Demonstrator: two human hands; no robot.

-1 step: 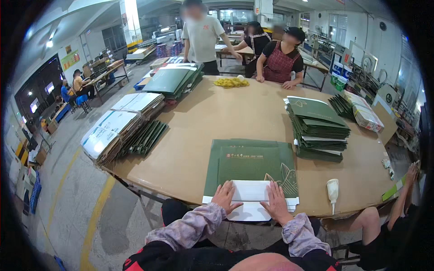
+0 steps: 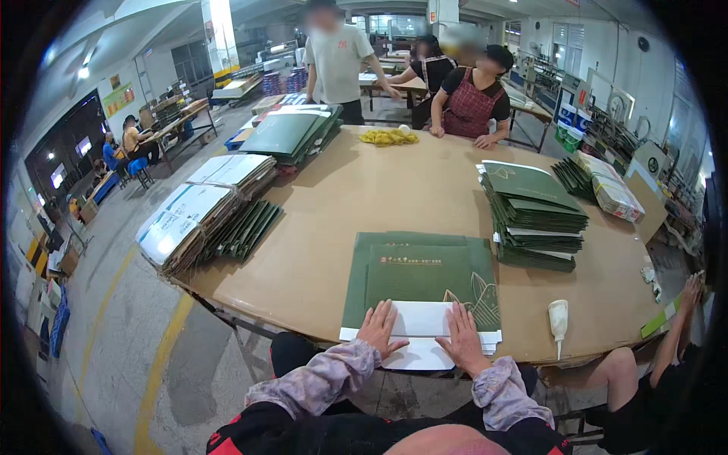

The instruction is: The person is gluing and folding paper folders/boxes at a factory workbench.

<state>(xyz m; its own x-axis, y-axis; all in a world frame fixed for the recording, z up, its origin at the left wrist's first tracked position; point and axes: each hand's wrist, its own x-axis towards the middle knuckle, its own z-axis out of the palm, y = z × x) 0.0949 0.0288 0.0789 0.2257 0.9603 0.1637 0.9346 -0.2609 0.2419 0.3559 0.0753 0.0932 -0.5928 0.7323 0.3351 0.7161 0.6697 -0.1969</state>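
Workshop floor (image 2: 171,364) in grey surrounds a broad brown table (image 2: 322,235), its near edge in front of the person's knees. Green sheets (image 2: 421,269) lie flat at that edge, straight ahead of the person, with a creased white flap (image 2: 419,322) along their near side, partly overhanging the edge.

Both hands are spread flat, palms down, and grasp nothing. The left hand (image 2: 377,331) rests on the left end of the flap, fingers extended away from the body and close together, thumb held out toward the middle. The right hand (image 2: 463,341) lies on the right end in the same open way, its thumb pointing inward. White shows between them; how hard they press, I cannot tell.

Right of the sheets stand a tall green stack (image 2: 531,216) and, nearer the edge, a white bottle (image 2: 558,322), nozzle toward the person. Tied cardboard (image 2: 201,208) sits at left. Across the table, beyond a yellow cloth (image 2: 388,137), a person in a red apron (image 2: 472,110) leans on the far edge.
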